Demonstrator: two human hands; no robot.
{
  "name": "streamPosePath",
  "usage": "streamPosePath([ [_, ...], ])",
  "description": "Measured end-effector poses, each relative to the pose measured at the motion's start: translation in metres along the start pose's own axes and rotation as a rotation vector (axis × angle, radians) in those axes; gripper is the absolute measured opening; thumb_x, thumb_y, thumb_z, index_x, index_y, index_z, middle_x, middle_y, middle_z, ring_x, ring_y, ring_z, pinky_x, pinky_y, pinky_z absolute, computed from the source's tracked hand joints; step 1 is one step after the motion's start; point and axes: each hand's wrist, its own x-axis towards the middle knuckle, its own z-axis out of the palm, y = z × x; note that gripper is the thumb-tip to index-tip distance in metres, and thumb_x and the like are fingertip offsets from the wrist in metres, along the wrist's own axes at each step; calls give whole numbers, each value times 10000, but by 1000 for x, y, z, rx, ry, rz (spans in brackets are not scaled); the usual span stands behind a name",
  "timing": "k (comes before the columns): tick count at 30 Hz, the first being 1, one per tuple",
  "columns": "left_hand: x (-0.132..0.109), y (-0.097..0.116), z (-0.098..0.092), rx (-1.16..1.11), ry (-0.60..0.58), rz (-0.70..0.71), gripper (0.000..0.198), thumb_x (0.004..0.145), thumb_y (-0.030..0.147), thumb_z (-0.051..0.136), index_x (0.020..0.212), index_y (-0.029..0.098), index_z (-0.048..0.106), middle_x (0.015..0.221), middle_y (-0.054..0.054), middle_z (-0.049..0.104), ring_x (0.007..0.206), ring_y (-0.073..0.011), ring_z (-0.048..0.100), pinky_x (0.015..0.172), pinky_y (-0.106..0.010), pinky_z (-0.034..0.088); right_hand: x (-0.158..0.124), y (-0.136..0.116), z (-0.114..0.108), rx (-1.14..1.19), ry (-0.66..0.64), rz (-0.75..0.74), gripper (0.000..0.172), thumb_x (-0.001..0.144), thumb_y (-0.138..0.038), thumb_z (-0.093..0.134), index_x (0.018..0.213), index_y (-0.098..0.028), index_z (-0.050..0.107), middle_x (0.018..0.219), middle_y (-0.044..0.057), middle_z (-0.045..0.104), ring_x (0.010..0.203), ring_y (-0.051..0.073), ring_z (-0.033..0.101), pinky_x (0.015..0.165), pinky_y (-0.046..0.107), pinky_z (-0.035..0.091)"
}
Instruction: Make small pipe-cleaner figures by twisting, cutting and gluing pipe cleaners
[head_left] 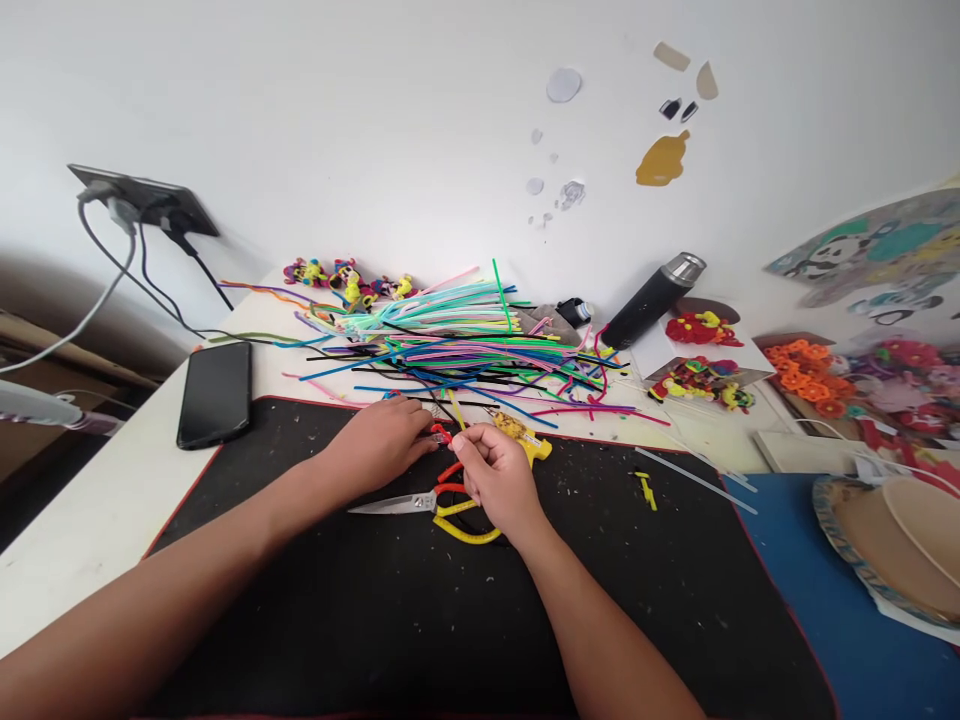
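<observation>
Forearms [600, 620], right fingers [486, 436] pinching red piece [442, 433], yellow tool's [541, 453] label [532, 439] illegible

White wall [375, 120] bears stuck-on paper shapes [663, 162], panda decoration [877, 243] at right. Black socket panel [193, 208] at left holds plugs [122, 213]. White table [45, 530] stands against wall.

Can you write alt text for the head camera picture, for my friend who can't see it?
A person's right hand pinches a small red piece, with the left hand close beside it, over a black mat. Scissors with red and yellow handles lie nearby; colorful pipe cleaners are piled behind, and a phone lies to the left.
</observation>
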Motion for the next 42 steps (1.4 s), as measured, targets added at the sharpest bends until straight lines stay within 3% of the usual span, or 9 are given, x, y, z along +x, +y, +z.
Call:
streamPosePath([
  [5, 8, 6, 5, -69, 15, -26, 65, 945, 224, 668, 975, 170, 688, 1048, -154, 754, 1066, -355, 700, 911, -420, 499, -2, 1, 0, 36, 16, -7, 363, 882, -535, 769, 803, -213, 620, 435, -116, 438, 340, 65, 336, 367, 202, 243],
  [10, 3, -1, -3, -183, 36, -113, 110, 973, 299, 592, 890, 226, 596, 864, -74, 732, 815, -293, 697, 692, -356, 451, -1, -1, -3, 77, 39, -17, 399, 863, -569, 796, 819, -204, 640, 426, -114, 443, 336, 64, 347, 372, 201, 246],
  [14, -3, -6, -6, -713, 41, -188, 235, 1014, 465, 538, 942, 243, 566, 808, -28, 740, 724, -235, 660, 681, -328, 450, 1, -1, -7, 192, 127, -44, 419, 852, -581, 816, 810, -205, 635, 429, -131, 393, 332, 50, 303, 367, 193, 224],
  [19, -1, 10, -7, -1377, 49, -164, 431, 924, 640, 691, 938, 223, 582, 778, -8, 669, 710, -179, 597, 672, -293, 474, 4, 0, -9, 272, 222, -58, 436, 829, -584, 842, 796, -209, 623, 442, -133, 378, 346, 51, 300, 362, 184, 213],
  [23, 0, 29, -7, -1638, 126, -247, 494, 852, 633, 805, 911, 230, 526, 751, 51, 498, 622, -117, 436, 521, -215, 296, 4, 0, -8, 272, 239, -58, 446, 812, -592, 850, 797, -208, 623, 437, -136, 371, 344, 51, 290, 359, 183, 209],
  [26, -1, 36, -5, -1588, 101, -259, 564, 850, 728, 753, 860, 210, 531, 704, 66, 398, 585, -101, 293, 505, -227, 188, 4, 1, -8, 274, 233, -58, 450, 814, -597, 847, 799, -208, 621, 433, -137, 375, 339, 49, 283, 361, 185, 211],
  [31, -1, 43, -5, -1295, 52, -239, 677, 829, 867, 626, 723, 217, 468, 653, 69, 336, 594, -117, 261, 512, -250, 207, 2, 1, -8, 283, 226, -58, 442, 823, -591, 842, 807, -204, 628, 434, -134, 384, 342, 49, 283, 368, 188, 216],
  [38, 1, 50, -9, -1076, 63, -266, 635, 867, 786, 586, 625, 234, 386, 579, 61, 329, 562, -123, 285, 510, -270, 230, 1, -1, -7, 312, 200, -52, 448, 818, -593, 847, 812, -207, 621, 444, -135, 384, 343, 46, 271, 369, 188, 209],
  [42, 3, 53, -6, -1079, 71, -265, 604, 878, 748, 586, 624, 233, 399, 561, 63, 339, 552, -124, 292, 511, -270, 237, -1, -2, -5, 331, 184, -45, 461, 810, -598, 858, 802, -205, 617, 444, -136, 378, 343, 43, 281, 368, 182, 211],
])
